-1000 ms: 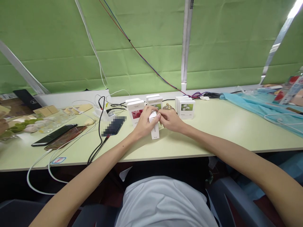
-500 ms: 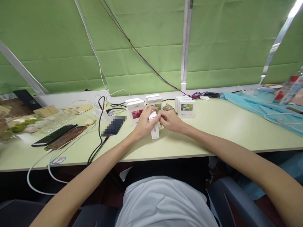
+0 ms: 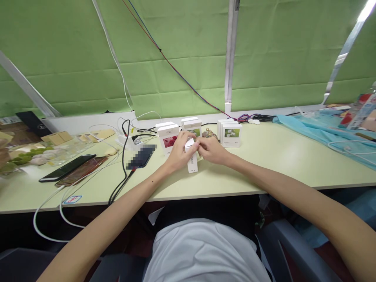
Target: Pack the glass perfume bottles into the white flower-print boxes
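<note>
A small white box (image 3: 192,163) stands on the table between my hands, its narrow printed side toward me. My left hand (image 3: 179,152) is closed around its upper part, thumb across the near side. At the box's top right edge, the fingers of my right hand (image 3: 214,150) are pinched together; whether they grip the box or a flap is hidden. Behind my left hand stand white boxes with a red flower picture (image 3: 169,141). Beyond them are white boxes with a green picture (image 3: 191,124), partly covered. A gold-coloured ornate object (image 3: 209,133) shows behind my right hand.
White boxes with a white-flower picture (image 3: 232,135) stand right of my hands. To the left lie a phone with a cable (image 3: 142,157), a black phone (image 3: 69,167) and a brown phone (image 3: 82,171). A power strip (image 3: 129,141) sits behind. Blue plastic sheeting (image 3: 311,133) covers the right side.
</note>
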The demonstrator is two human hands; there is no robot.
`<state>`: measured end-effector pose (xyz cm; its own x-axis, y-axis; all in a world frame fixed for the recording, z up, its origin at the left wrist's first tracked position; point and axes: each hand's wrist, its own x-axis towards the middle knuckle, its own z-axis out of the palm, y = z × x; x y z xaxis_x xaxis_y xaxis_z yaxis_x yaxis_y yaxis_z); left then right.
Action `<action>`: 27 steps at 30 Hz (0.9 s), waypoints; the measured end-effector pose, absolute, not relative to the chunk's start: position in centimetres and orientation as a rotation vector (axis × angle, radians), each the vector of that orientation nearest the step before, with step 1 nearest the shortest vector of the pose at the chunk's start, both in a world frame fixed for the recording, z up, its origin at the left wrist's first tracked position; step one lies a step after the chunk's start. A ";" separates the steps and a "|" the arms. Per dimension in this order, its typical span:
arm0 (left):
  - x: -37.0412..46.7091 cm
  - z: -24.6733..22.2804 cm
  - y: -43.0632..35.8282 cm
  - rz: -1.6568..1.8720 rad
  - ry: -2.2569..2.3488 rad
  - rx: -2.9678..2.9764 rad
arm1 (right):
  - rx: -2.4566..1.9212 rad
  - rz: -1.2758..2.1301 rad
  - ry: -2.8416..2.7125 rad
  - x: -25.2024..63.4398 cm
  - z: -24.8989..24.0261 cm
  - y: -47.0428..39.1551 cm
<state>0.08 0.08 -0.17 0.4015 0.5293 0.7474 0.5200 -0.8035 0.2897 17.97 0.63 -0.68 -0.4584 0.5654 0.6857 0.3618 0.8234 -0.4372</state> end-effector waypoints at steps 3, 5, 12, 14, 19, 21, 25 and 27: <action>0.1 -0.2 0.1 1.404 0.971 2.613 | -0.674 0.282 -2.099 18.0 -0.7 0.6; 0.1 -0.2 0.1 1.399 0.973 2.612 | -0.675 0.283 -2.101 17.9 -0.6 0.6; 0.1 -0.2 0.1 1.392 0.981 2.602 | -0.680 0.294 -2.111 18.1 -0.5 0.5; 0.0 -0.2 0.2 1.393 0.976 2.601 | -0.681 0.299 -2.112 18.1 -0.5 0.4; 0.0 -0.2 0.2 1.394 0.970 2.603 | -0.677 0.289 -2.116 18.0 -0.5 0.4; 0.0 -0.2 0.2 1.391 0.968 2.603 | -0.675 0.287 -2.121 18.0 -0.5 0.4; 0.1 -0.1 0.1 1.376 0.972 2.604 | -0.682 0.295 -2.141 18.1 -0.5 0.5; 0.1 -0.1 0.1 1.372 0.982 2.601 | -0.686 0.284 -2.150 18.1 -0.5 0.5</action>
